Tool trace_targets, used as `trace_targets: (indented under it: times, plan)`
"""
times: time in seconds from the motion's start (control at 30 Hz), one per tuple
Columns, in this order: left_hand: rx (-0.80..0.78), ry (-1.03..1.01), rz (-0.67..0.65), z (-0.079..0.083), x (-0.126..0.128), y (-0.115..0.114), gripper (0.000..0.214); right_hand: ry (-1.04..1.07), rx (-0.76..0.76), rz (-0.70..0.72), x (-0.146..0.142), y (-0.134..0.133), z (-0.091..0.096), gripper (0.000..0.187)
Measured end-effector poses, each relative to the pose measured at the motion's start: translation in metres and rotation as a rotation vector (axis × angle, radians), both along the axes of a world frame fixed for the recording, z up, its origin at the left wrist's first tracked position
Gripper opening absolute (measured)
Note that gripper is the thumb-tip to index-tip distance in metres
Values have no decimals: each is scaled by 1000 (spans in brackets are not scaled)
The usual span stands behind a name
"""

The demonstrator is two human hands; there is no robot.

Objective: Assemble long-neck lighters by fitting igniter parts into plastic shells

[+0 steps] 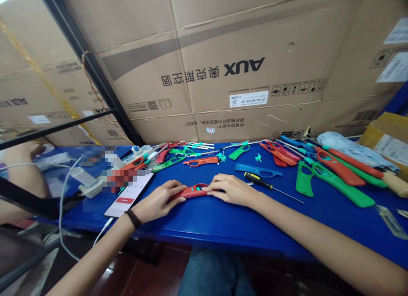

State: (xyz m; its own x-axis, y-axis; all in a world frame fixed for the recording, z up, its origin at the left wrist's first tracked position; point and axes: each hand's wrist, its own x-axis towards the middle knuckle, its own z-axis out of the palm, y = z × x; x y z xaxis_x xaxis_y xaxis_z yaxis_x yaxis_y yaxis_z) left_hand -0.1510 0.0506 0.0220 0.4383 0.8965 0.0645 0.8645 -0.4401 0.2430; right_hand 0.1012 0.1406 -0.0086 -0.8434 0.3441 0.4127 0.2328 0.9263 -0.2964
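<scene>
A red lighter handle lies level between my two hands, just above or on the blue tabletop. My left hand grips its left end with thumb and fingers. On its right end, by the trigger opening with a bit of teal inside, my right hand is closed. Beyond the hands lie an orange lighter casing, a blue casing half and a green casing half. A yellow and black screwdriver rests right of my right hand.
A phone with a plugged-in cable lies left of my left hand. Several lighters and casings, including a green one, are heaped at the right. A large cardboard box walls off the back. Another person's arm is beyond the black frame.
</scene>
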Motion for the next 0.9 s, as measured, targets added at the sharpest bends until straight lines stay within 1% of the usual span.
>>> trace_targets:
  times: [0.07, 0.2, 0.33, 0.5, 0.6, 0.73, 0.9]
  plan:
    - [16, 6, -4, 0, -1, 0, 35, -16, 16, -22, -1, -2, 0, 20]
    - [66, 19, 1, -1, 2, 0, 35, -23, -16, -41, -2, -5, 2, 20]
    - [149, 16, 41, -5, 15, 1, 34, -23, -13, -35, -1, -6, 4, 21]
    - [237, -8, 63, -13, 32, 7, 41, -57, 63, -90, -1, -10, 5, 23]
    - [293, 31, 82, -19, 36, 8, 41, -78, 91, -114, -1, -11, 4, 23]
    - [384, 117, 67, -24, 37, 7, 40, -76, 99, -117, -1, -11, 3, 23]
    - [455, 127, 98, -28, 40, 5, 40, -64, 103, -117, -2, -10, 3, 23]
